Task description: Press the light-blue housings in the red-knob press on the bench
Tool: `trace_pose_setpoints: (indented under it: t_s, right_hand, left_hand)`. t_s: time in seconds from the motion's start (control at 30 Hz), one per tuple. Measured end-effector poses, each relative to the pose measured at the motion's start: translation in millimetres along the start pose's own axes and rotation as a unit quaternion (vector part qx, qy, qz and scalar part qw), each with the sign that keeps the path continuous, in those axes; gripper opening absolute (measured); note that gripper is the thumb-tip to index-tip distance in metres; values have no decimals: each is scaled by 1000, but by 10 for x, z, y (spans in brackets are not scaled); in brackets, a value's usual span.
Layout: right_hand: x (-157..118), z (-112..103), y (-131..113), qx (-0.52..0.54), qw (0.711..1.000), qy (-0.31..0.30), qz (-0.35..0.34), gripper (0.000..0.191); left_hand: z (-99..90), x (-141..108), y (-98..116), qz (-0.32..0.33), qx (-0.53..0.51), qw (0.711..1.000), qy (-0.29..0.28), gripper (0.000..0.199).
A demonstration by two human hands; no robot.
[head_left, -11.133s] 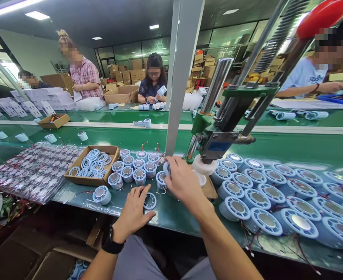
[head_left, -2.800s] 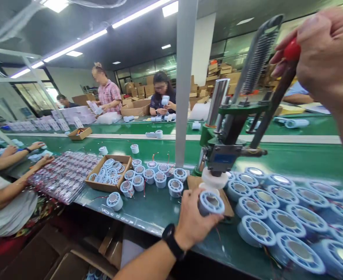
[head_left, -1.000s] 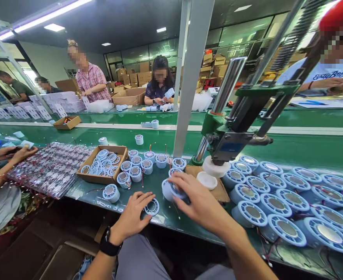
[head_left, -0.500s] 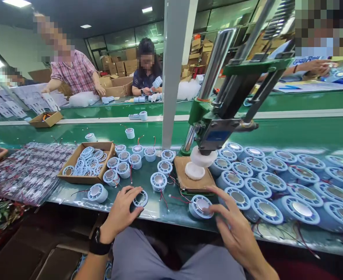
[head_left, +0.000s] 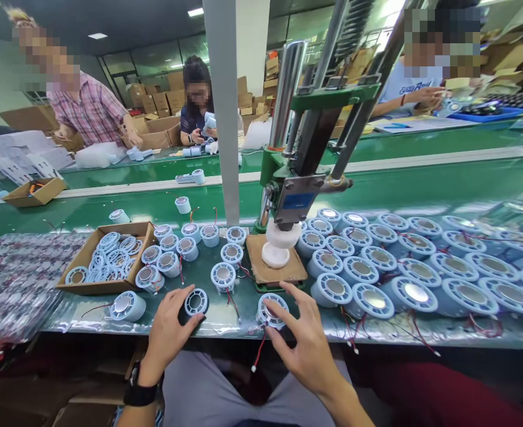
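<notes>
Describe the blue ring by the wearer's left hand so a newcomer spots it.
Find the green-framed press on the bench, then go left, near the front edge, to the left hand with the black wristband. The slotted blue ring lies beside its thumb. Nearby round units have silver centres; its centre is dark.

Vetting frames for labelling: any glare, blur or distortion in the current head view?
Head view: glare on the chrome press column and one disc face; parts pile at left edge blurred; wide-angle stretch toward the sides; left hand and right hand fairly sharp.
</notes>
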State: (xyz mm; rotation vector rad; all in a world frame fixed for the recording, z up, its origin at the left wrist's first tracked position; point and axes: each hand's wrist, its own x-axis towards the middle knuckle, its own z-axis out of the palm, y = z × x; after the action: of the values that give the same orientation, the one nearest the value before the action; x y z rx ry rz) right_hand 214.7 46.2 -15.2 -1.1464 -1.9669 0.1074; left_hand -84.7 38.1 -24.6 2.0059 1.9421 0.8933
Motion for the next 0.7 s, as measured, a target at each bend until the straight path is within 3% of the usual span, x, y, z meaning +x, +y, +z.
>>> trace_pose_setpoints:
  t_s: [0.1,0.2,0.33,0.43,0.53,0.7]
  right_hand:
    - [-31,175,-29,42,997,19,57,18]
    - [-6,321,-78,118,989,16,84,18]
    - [0,385,-100,179,979,-15,96,49]
    - [-48,423,-78,183,977,0,114,59]
    - [-100,478,-52,189,974,24,119,61]
    - [-133,525,-31,197,973,36,118,67]
  left_hand:
    - [-23,0,57,-51,-58,997,16,48]
    - [-61,-36,307,-80,-146,986,19,55]
    - [-2,-50,874,25,-151,988,-31,63]
    - [152,27,1197,105,-109,986,-70,68]
    - [301,98,1307,109,-89,986,-87,75]
    - [371,114,1284,47,-109,990,-80,69]
